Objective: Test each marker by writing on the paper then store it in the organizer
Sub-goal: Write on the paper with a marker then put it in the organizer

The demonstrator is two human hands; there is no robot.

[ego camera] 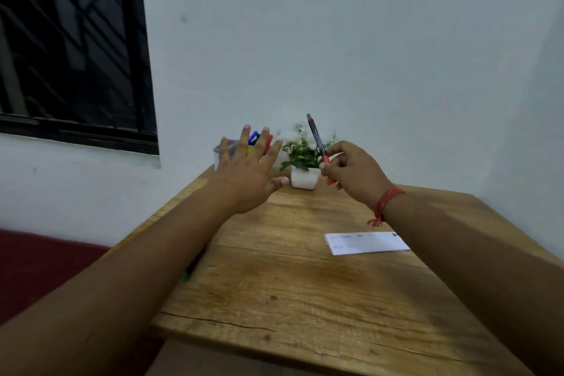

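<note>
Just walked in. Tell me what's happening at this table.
A person at a wooden table grips a black marker with a red cap and green end in the right hand. The left hand, fingers spread, reaches toward the clear plastic organizer holding other markers. A white paper slip with marks lies nearby.

Both my bare forearms reach forward over the table. My left hand (247, 174), toward 11 o'clock, is raised palm down with fingers straight and spread, holding nothing. My right hand (351, 171), toward 1 o'clock, has curled fingers pinching a marker (317, 140). A red thread circles that wrist.
</note>
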